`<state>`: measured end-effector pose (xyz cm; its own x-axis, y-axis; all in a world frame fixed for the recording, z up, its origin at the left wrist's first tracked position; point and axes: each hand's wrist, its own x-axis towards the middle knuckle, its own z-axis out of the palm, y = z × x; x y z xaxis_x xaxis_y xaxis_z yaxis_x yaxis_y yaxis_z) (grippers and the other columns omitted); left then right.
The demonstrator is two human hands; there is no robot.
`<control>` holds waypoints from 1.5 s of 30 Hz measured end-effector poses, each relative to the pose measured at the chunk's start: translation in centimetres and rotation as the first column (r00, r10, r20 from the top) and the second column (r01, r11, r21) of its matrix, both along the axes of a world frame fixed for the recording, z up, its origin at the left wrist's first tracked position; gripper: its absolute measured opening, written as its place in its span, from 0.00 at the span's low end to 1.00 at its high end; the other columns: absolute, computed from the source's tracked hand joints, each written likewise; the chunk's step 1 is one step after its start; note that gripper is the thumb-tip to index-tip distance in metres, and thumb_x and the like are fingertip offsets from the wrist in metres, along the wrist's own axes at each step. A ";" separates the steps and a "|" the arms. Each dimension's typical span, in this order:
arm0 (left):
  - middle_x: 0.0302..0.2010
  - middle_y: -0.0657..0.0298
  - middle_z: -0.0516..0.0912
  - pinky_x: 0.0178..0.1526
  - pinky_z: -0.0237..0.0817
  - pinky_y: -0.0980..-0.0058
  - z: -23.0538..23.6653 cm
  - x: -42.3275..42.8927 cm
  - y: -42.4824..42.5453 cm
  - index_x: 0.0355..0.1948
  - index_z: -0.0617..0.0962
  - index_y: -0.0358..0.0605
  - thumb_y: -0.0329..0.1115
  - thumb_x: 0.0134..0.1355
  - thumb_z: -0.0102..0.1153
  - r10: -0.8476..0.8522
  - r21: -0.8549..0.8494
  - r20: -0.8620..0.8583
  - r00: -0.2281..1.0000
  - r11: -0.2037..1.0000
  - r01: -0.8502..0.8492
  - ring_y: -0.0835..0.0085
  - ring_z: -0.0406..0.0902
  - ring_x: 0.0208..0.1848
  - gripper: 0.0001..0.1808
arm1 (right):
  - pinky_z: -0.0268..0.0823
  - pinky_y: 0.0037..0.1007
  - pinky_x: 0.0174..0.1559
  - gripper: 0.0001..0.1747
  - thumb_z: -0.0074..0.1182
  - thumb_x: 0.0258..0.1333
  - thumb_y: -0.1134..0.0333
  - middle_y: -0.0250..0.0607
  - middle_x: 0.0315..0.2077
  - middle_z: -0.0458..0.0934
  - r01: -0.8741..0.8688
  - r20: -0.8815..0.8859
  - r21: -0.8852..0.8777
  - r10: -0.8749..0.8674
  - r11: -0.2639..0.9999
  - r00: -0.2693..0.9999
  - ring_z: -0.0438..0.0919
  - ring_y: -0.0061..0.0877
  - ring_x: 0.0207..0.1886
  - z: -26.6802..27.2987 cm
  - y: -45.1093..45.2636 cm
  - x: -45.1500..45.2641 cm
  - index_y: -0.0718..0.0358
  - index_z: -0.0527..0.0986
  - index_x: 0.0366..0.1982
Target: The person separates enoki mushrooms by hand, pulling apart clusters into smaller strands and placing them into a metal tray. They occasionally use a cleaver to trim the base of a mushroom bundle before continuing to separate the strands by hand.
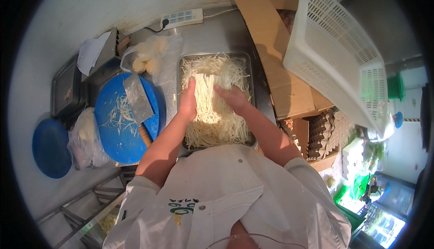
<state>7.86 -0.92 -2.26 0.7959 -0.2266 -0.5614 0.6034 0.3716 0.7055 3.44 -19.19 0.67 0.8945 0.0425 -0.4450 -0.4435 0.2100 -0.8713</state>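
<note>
Between my left hand (188,100) and my right hand (234,99) is a thick bundle of long, pale vegetable shreds (205,96). My palms press it from both sides, thumbs up. More loose shreds (217,135) fill the rectangular metal tray (251,79) beneath, heaped nearly to its rim. Left of the tray is a round blue cutting board (115,147) with scattered shreds (122,111) on it. A cleaver (138,96) with a wooden handle lies flat across the board's right side, its handle near my left forearm.
Behind the board, a clear plastic bag (169,55) holds pale yellow peeled pieces. A power strip (183,17) lies by the wall. On the right, a white plastic basket (334,50) leans over a cardboard box (271,52), near stacked egg trays (320,133). Metal trays (66,86) stand far left.
</note>
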 end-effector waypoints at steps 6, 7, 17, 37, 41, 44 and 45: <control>0.59 0.58 0.77 0.58 0.70 0.57 1.4 0.3 1.1 0.67 0.65 0.47 0.52 0.71 0.47 -0.076 -0.302 -0.145 0.986 0.953 0.029 0.60 0.77 0.57 0.30 | 0.68 0.31 0.52 0.48 0.47 0.60 0.32 0.52 0.45 0.80 -0.056 -0.163 -0.477 -0.026 0.877 0.986 0.78 0.33 0.48 -0.4 0.7 1.1 0.75 0.72 0.55; 0.58 0.57 0.78 0.57 0.70 0.56 1.6 0.1 1.1 0.67 0.65 0.47 0.50 0.71 0.48 -0.040 -0.238 -0.113 0.993 0.971 0.012 0.60 0.78 0.56 0.28 | 0.68 0.30 0.52 0.46 0.49 0.60 0.34 0.53 0.45 0.80 -0.025 -0.160 -0.555 -0.077 0.831 0.984 0.78 0.33 0.48 -0.4 0.7 1.1 0.75 0.72 0.55; 0.56 0.55 0.76 0.53 0.72 0.54 2.8 -1.0 0.0 0.66 0.62 0.48 0.36 0.66 0.57 0.014 0.007 0.002 1.000 1.000 -0.014 0.59 0.75 0.58 0.30 | 0.73 0.31 0.39 0.21 0.57 0.61 0.60 0.41 0.38 0.81 0.387 -0.104 0.133 -0.376 0.912 0.921 0.80 0.28 0.38 -2.0 0.3 0.6 0.67 0.75 0.49; 0.55 0.58 0.77 0.56 0.68 0.72 3.4 -1.4 -1.1 0.69 0.61 0.40 0.27 0.52 0.72 -0.219 0.239 0.248 0.944 0.958 0.160 0.69 0.75 0.55 0.45 | 0.73 0.31 0.36 0.18 0.62 0.49 0.78 0.43 0.37 0.81 0.277 -0.053 0.259 -0.273 0.925 0.961 0.80 0.29 0.37 1.4 1.0 0.9 0.75 0.76 0.43; 0.51 0.56 0.80 0.54 0.68 0.70 2.7 -0.7 -0.4 0.60 0.72 0.35 0.41 0.59 0.67 -0.149 0.326 0.271 0.951 0.944 0.055 0.70 0.76 0.51 0.32 | 0.72 0.33 0.38 0.26 0.63 0.56 0.59 0.47 0.38 0.81 0.362 -0.101 0.076 -0.354 0.929 0.930 0.80 0.29 0.38 -0.2 0.5 2.1 0.78 0.76 0.44; 0.52 0.48 0.79 0.56 0.66 0.67 2.0 0.2 0.3 0.57 0.73 0.24 0.59 0.63 0.57 -0.078 0.543 0.164 0.983 0.839 -0.024 0.66 0.76 0.52 0.41 | 0.72 0.33 0.41 0.39 0.56 0.60 0.44 0.49 0.41 0.81 0.406 -0.239 -0.125 -0.424 0.905 0.873 0.80 0.30 0.40 -1.8 -0.5 3.6 0.79 0.72 0.51; 0.53 0.47 0.79 0.56 0.66 0.67 1.7 0.6 0.5 0.57 0.72 0.23 0.61 0.63 0.57 -0.053 0.545 0.128 0.990 0.838 -0.026 0.64 0.76 0.53 0.43 | 0.71 0.33 0.42 0.43 0.53 0.60 0.40 0.49 0.42 0.81 0.473 -0.267 -0.055 -0.469 0.879 0.842 0.79 0.30 0.41 -2.4 -0.5 4.1 0.79 0.71 0.52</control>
